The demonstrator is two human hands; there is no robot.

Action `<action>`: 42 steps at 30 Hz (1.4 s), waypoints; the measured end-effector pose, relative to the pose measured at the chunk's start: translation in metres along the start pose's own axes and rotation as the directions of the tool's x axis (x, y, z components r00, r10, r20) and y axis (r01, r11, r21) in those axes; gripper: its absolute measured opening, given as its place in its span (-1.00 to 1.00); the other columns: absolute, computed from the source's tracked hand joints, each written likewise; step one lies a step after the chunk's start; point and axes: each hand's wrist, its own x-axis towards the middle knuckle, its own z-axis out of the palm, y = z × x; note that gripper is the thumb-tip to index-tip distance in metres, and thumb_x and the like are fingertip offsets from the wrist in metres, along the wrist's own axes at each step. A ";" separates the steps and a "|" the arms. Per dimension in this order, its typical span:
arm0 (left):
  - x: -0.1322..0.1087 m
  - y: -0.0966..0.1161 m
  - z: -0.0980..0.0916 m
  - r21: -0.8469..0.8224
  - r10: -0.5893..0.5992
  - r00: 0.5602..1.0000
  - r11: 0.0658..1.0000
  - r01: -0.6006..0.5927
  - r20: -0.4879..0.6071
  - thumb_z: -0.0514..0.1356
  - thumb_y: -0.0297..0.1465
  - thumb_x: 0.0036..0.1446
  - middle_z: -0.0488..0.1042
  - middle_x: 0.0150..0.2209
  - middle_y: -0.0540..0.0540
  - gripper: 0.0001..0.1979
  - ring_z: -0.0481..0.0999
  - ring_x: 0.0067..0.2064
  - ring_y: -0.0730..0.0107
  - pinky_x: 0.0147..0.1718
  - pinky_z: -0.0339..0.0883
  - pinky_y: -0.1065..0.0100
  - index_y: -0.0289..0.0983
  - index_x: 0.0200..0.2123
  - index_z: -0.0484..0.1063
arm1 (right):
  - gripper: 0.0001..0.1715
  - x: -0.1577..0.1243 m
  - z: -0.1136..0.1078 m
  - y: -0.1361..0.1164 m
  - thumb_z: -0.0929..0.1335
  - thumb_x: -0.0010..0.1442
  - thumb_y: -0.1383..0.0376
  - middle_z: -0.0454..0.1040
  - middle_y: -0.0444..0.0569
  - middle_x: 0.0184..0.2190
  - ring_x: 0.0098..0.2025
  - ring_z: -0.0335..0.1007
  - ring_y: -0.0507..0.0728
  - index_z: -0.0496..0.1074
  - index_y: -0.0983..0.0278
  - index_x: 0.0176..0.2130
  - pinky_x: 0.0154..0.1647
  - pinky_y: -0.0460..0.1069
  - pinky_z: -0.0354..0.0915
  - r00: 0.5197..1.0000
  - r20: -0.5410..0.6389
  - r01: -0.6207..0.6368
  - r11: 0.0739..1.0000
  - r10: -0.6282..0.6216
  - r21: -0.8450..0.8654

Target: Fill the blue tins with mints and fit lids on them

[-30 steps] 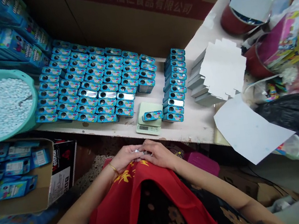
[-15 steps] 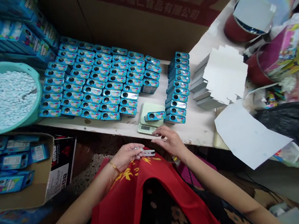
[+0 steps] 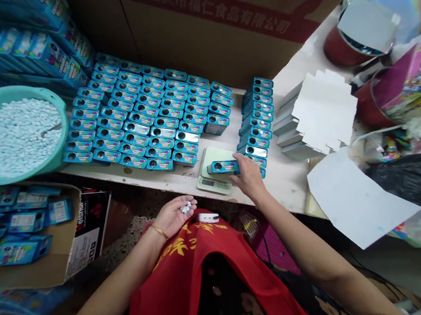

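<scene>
My left hand [image 3: 174,216] is palm up, its fingers curled round a few small white candies [image 3: 186,208]. With my right hand [image 3: 249,177] I grip the right end of a small blue candy box [image 3: 224,167], thumb on the near side and fingers over the far side. That box lies across a pale green kitchen scale [image 3: 210,153]. Left of the scale stand many blue candy boxes [image 3: 134,128] in rows, each with a dark round spot on top. Another row of these boxes [image 3: 258,121] is just beyond my right hand.
A turquoise basin [image 3: 61,113] of white candies stands at the left, above a carton [image 3: 75,250] of blue packs. Folded white card pieces [image 3: 324,111] are stacked at the right. A large brown carton [image 3: 191,42] closes off the back. A small white device [image 3: 208,217] rests on my red apron.
My right hand has moved forward and taken hold of the box on the scale. My left hand has turned palm up, away from the white device, showing the candies. The view has shifted slightly.
</scene>
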 end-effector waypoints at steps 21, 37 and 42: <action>0.057 0.021 0.059 -0.225 0.037 0.999 0.973 -0.044 -0.033 0.02 -0.40 0.09 0.44 -0.50 -0.12 -0.79 0.42 -0.46 0.43 -0.49 0.32 0.40 -0.39 -0.43 0.39 | -0.61 -0.001 -0.055 -0.085 0.16 0.18 0.36 0.34 0.02 -0.09 -0.15 0.14 0.17 0.20 0.22 0.02 -0.20 0.07 0.03 0.868 0.205 0.492 0.842 -0.453 -0.222; 0.054 0.028 0.038 -0.248 0.023 0.995 0.968 -0.046 -0.094 0.04 -0.47 0.10 0.41 -0.49 -0.16 -0.83 0.44 -0.43 0.45 -0.48 0.38 0.45 -0.43 -0.44 0.36 | -0.63 0.013 -0.006 -0.011 0.29 -0.02 0.33 0.33 -0.02 -0.25 -0.22 0.26 0.10 0.24 0.30 -0.14 -0.20 0.00 0.22 1.000 -0.012 -0.021 0.922 0.027 0.386; 0.033 0.025 0.022 -0.227 0.022 0.995 0.973 -0.044 -0.096 0.05 -0.53 0.08 0.44 -0.45 -0.16 -0.88 0.47 -0.37 0.42 -0.39 0.41 0.41 -0.42 -0.39 0.38 | -0.60 0.011 0.014 0.006 0.30 -0.01 0.30 0.33 0.01 -0.25 -0.24 0.27 0.11 0.23 0.32 -0.13 -0.22 0.03 0.24 0.991 0.000 -0.120 0.894 0.133 0.432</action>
